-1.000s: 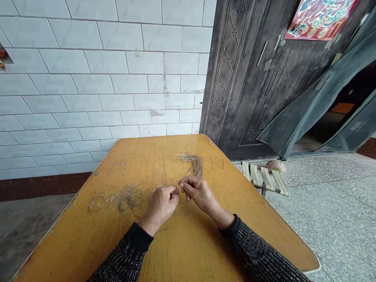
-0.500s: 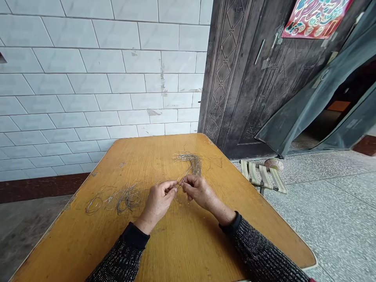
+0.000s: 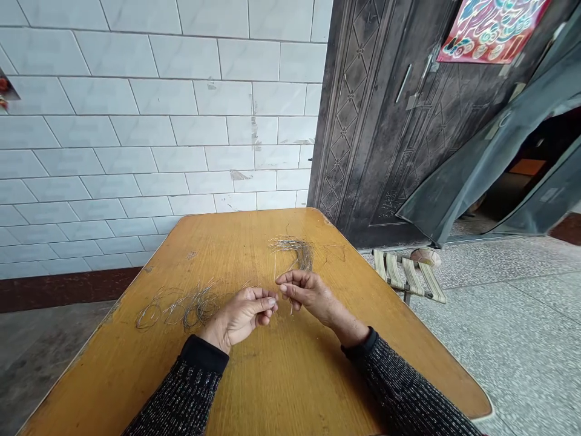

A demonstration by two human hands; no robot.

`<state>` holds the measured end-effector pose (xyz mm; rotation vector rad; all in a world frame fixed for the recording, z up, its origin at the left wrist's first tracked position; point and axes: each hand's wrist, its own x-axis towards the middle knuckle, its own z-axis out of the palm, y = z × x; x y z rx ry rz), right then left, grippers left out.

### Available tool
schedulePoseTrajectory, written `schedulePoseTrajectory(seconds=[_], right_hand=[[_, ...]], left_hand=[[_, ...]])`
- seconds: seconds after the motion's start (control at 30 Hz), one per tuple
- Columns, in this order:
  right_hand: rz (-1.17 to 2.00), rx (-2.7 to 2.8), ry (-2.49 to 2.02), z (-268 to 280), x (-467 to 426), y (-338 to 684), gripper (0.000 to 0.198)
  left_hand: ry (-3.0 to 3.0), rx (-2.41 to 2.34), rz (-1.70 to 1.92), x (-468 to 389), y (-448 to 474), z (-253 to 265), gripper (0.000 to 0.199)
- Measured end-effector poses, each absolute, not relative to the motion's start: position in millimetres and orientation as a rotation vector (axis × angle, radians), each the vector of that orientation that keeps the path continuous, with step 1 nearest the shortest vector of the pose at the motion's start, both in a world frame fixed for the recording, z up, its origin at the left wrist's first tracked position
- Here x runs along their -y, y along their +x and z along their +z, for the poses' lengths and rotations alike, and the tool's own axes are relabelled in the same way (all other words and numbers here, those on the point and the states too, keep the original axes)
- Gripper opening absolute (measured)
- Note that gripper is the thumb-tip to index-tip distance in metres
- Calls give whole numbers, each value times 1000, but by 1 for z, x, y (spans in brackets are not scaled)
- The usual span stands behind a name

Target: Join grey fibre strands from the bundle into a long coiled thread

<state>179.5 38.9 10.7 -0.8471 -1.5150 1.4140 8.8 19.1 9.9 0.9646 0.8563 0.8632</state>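
My right hand (image 3: 313,298) is closed in a pinch on a thin wire (image 3: 275,266). One stretch of that wire rises above the fingertips and a short end sticks out below them. My left hand (image 3: 247,313), beside it and slightly lower, has thumb and forefinger pressed together; whatever sits between them is too small to make out. A small gap separates the two hands. Just beyond the right hand lies a bent bundle of thin metal wires (image 3: 305,257). Loosely coiled wires (image 3: 196,307) rest on the table to the left of my left hand.
The wooden table (image 3: 267,387) has its far edge near a white tiled wall (image 3: 181,127). A dark patterned door (image 3: 363,151) stands at the back right, with a grey-green curtain (image 3: 472,169) beside it. A striped folding stool (image 3: 408,275) is on the floor to the right.
My hands, close together at the fingertips before, have moved apart. The left one has dropped slightly and turned. The wire in the right hand now shows straighter, above and below the fingers.
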Motion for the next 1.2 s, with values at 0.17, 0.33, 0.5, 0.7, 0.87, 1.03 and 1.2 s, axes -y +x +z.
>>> schedulePoseTrajectory(seconds=[0.17, 0.33, 0.5, 0.7, 0.87, 1.03, 1.2], right_hand=[[1564, 1456, -806, 11, -39, 184, 34], [1595, 1401, -797, 10, -38, 181, 33], [1619, 1321, -756, 10, -37, 175, 33], [1653, 1276, -725, 9, -37, 177, 30], [1718, 1252, -686, 12, -35, 179, 28], [1762, 1108, -602, 8, -34, 176, 25], [1751, 1088, -641, 6, -37, 177, 26]], left_hand=[[837, -791, 907, -23, 5, 7, 25], [775, -689, 948, -22, 8, 7, 24], [779, -667, 1088, -20, 13, 9, 22], [839, -702, 1101, -22, 12, 7, 21], [845, -743, 1152, -22, 12, 9, 23], [822, -720, 1132, -20, 13, 9, 22], [847, -729, 1083, -20, 12, 4, 22]])
